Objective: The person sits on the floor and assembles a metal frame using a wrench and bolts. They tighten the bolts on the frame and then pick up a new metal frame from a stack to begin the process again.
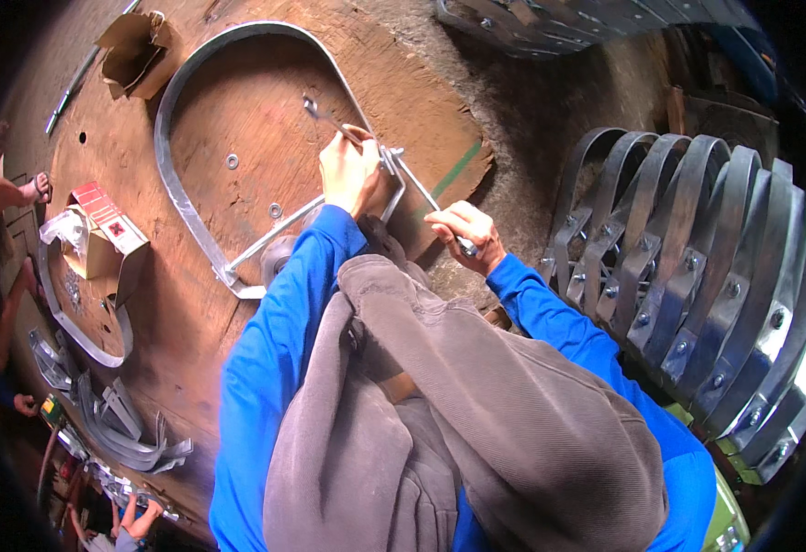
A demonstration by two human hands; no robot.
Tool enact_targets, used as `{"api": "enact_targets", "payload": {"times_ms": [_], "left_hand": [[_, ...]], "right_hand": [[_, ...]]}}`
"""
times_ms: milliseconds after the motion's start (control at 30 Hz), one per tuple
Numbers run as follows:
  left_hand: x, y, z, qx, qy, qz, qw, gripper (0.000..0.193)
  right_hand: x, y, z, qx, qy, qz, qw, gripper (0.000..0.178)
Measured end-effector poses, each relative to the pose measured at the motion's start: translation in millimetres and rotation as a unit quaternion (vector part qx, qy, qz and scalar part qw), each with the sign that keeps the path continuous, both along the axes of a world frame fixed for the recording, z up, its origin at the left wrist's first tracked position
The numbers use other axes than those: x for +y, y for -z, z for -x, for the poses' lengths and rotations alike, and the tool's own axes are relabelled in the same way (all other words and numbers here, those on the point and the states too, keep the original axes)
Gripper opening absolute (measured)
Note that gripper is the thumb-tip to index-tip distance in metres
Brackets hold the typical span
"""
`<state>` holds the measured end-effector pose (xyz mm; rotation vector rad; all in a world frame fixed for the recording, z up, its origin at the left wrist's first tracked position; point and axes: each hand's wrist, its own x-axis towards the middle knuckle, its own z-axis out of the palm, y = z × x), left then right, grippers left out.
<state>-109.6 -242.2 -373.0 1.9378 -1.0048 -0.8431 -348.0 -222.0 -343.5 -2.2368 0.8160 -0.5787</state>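
Observation:
A large looped metal strap [165,152] lies on the wooden board, with a metal rod [279,230] running across its near end. My left hand [349,172] is closed around a wrench [337,121], whose free end points away over the board. In my right hand [469,235] is the handle of a socket wrench [418,187]; its far end meets the bolt [394,158] at the strap's right corner. My left fingers partly hide that corner. Two small washers or nuts, one metal ring [232,162] and another ring [276,211], lie inside the loop.
Many finished-looking straps [679,267] stand in a row at right, and more metal straps [596,23] lie at the far right. An opened carton [113,230], a brown paper bag [136,55], a thin rod [76,87] and loose metal strips [118,428] are at left. Other people's limbs show there.

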Motion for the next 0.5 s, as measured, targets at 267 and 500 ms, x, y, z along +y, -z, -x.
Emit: {"api": "enact_targets", "payload": {"times_ms": [267,500], "left_hand": [[-18.0,10.6,-16.3,-0.032,0.1,-0.019,0.994,0.022],[-18.1,6.9,-17.7,-0.041,0.091,-0.027,0.995,0.023]], "right_hand": [[0.4,1.7,2.1,-0.011,0.01,0.017,1.0,0.011],[1.1,-1.3,-0.7,-0.008,0.018,0.011,1.0,0.01]]}}
